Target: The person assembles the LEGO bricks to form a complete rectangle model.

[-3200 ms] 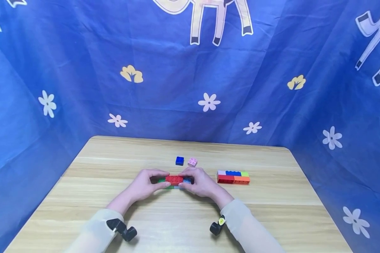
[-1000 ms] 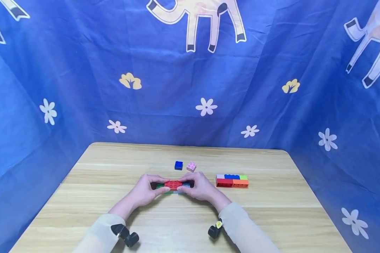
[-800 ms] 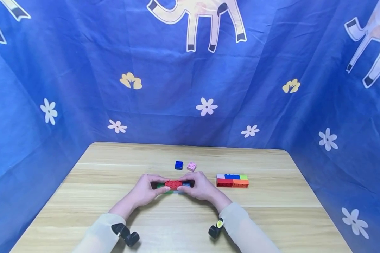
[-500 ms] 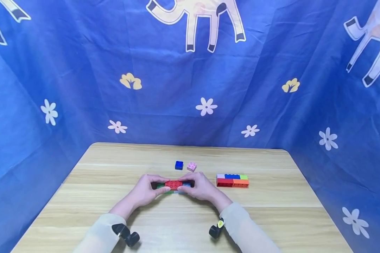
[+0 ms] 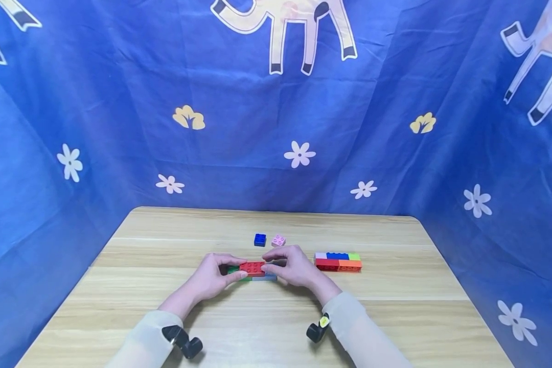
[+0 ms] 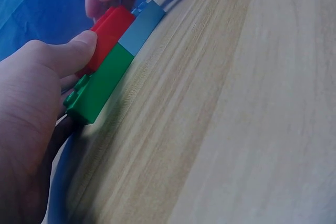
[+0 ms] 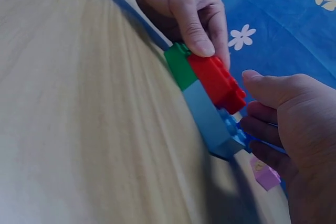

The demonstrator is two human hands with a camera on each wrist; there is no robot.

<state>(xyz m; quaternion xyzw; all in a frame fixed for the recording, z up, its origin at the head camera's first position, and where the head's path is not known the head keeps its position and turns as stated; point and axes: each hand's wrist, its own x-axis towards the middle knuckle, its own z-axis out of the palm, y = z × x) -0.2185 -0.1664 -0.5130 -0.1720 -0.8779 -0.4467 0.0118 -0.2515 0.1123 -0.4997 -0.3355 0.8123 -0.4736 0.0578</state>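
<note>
A red toy brick [image 5: 252,268] sits across the studs of a green brick [image 6: 105,85] and a light blue brick [image 7: 202,116], which lie end to end on the table. My left hand [image 5: 213,276] pinches the red brick near its left end, thumb at the near side and fingers at the far side. Free studs show at the outer ends of the green and light blue bricks. Beside the red brick's right end is my right hand [image 5: 296,267], its thumb and fingers spread apart with nothing held; the right wrist view shows a gap between its thumb and the brick.
Behind the hands lie a small dark blue brick [image 5: 259,239] and a small pink brick [image 5: 278,240]. To the right stands a joined block [image 5: 338,262] of several coloured bricks. A blue patterned curtain [image 5: 239,168] surrounds the wooden table [image 5: 267,327].
My right hand has let go of the red brick and shifted slightly right, its thumb and fingers parting. My left hand keeps its hold, and the bricks stay in place.
</note>
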